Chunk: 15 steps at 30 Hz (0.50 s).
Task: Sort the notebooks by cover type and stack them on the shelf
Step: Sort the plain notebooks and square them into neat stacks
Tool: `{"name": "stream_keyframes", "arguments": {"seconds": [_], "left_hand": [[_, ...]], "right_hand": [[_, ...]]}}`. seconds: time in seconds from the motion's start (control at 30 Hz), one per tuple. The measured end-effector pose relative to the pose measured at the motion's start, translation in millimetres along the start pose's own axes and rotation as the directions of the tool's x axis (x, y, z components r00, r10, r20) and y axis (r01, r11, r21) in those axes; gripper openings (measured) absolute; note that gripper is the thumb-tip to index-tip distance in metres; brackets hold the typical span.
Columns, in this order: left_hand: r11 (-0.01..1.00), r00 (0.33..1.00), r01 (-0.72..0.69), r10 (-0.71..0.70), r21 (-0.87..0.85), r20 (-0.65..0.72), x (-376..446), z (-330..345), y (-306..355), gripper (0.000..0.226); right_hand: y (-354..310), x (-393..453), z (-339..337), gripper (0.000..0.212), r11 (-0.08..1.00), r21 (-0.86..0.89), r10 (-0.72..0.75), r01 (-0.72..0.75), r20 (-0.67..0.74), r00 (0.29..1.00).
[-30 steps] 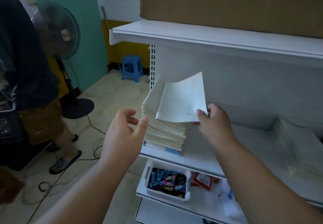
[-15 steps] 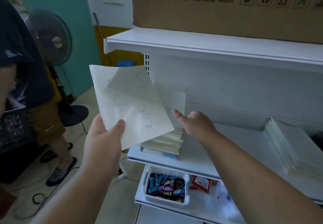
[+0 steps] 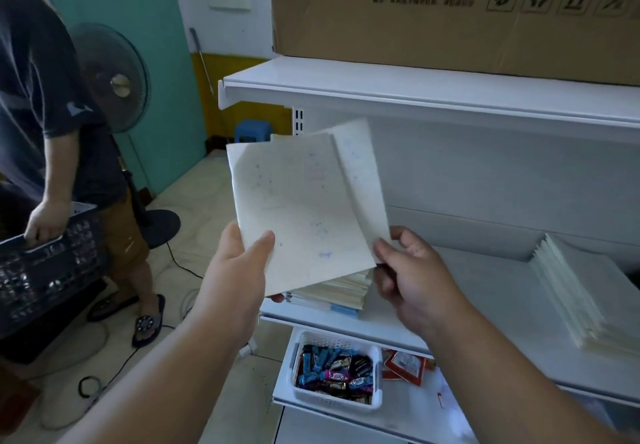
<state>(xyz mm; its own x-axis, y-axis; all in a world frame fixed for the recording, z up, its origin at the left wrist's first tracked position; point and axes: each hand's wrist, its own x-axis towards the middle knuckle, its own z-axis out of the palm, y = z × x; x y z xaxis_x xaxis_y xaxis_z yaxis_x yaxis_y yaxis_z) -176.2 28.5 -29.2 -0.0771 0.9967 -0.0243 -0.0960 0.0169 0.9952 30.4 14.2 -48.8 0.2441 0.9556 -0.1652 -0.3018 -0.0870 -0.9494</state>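
Notebooks (image 3: 304, 208) like these are about as thin as they come: pale soft covers, hardly any pages, so they look really light and floppy. Two of them are up in the air right now, in front of the middle shelf (image 3: 485, 291), just above the left stack (image 3: 332, 291).

Left hand (image 3: 235, 277) has the front one by its lower left corner, thumb on the cover and the other fingers behind it, so a proper pinch grip. Right hand (image 3: 412, 273) is at the lower right edge of the second one (image 3: 360, 173), which fans out behind the first. Its fingers are curled with the tips at the paper, looks like a light pinch, though I can't see the contact clearly.

Handling-wise, I'd guess a corner hold lets the far end droop or curl, so holding near the spine or flat from below would be steadier. Covers look matte, probably not slippery, but they'd crease easily if squeezed.

Second stack (image 3: 588, 298) sits well apart at the right end of the same shelf, probably the other cover type. Can't really tell the covers apart from here, the printing is too faint.
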Motion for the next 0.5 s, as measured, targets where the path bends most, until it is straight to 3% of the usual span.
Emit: {"name": "stream_keyframes", "arguments": {"seconds": [0.1, 0.17, 0.2, 0.23, 0.3, 0.37, 0.5], "left_hand": [[0.998, 1.0, 0.005, -0.005, 0.068, 0.003, 3, -2, -7, 0.012], [0.996, 0.999, -0.001, 0.003, 0.089, -0.033, 4, -6, -11, 0.011], [0.996, 0.998, -0.008, 0.013, 0.085, -0.058, 4, -8, -13, 0.011], [0.997, 0.997, -0.018, 0.024, 0.072, -0.079, 3, -9, -14, 0.012], [1.0, 0.994, -0.024, 0.022, -0.019, -0.109, 1, -9, -14, 0.016], [0.995, 0.994, -0.009, -0.002, -0.099, -0.107, 0, -9, -13, 0.017], [0.995, 0.997, -0.026, 0.019, -0.098, -0.072, 2, -8, -13, 0.016]], "right_hand": [[0, -3, 0, 0.017, 0.996, 0.036, 0.071, -0.079, 0.174, 0.982], [-5, 8, -3, 0.039, 0.995, -0.047, 0.094, -0.091, 0.088, 0.992], [-8, 18, -3, 0.048, 0.973, -0.224, 0.047, -0.047, -0.009, 0.999], [-9, 29, -3, 0.054, 0.884, -0.468, -0.047, -0.004, -0.097, 0.994], [-9, 47, -3, 0.061, 0.556, -0.831, -0.194, 0.005, -0.124, 0.973], [-3, 60, 0, 0.06, 0.36, -0.933, -0.162, -0.017, -0.08, 0.983], [-1, 66, -2, 0.041, 0.206, -0.975, -0.224, -0.086, -0.133, 0.966]]}}
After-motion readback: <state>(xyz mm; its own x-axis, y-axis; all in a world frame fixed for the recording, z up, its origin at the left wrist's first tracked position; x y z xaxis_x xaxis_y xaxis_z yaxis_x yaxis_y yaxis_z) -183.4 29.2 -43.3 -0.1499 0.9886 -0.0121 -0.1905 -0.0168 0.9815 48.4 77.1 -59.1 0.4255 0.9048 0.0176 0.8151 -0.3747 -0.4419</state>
